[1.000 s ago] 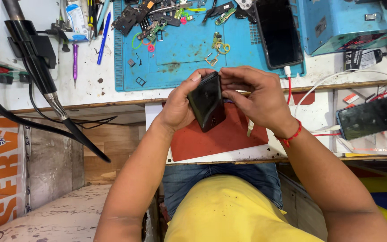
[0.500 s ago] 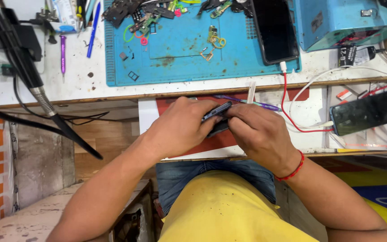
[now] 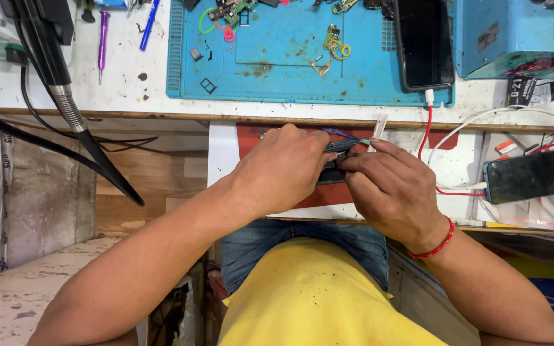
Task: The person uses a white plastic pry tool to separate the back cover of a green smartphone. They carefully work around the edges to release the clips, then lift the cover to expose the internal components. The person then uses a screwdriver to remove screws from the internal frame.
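My left hand (image 3: 283, 168) and my right hand (image 3: 389, 189) meet over a red mat (image 3: 328, 195) on a pull-out shelf below the bench. Together they grip a dark phone (image 3: 336, 168), mostly hidden under the fingers. Left thumb and fingers wrap its left side, and the right fingertips pinch its right edge. A thin dark strip (image 3: 342, 145) shows at the phone's top edge. A red thread band (image 3: 436, 245) circles my right wrist.
A blue work mat (image 3: 290, 57) on the white bench holds small parts and coloured rings. A black phone (image 3: 424, 41) with a red cable (image 3: 426, 138) lies at the mat's right. Another phone (image 3: 533, 174) lies right; a blue box (image 3: 520, 35) sits at the back right. Black hoses (image 3: 65, 96) hang left.
The phone, held up tilted a second ago, has come down onto the red mat. Both hands have closed over it and the view has shifted nearer.
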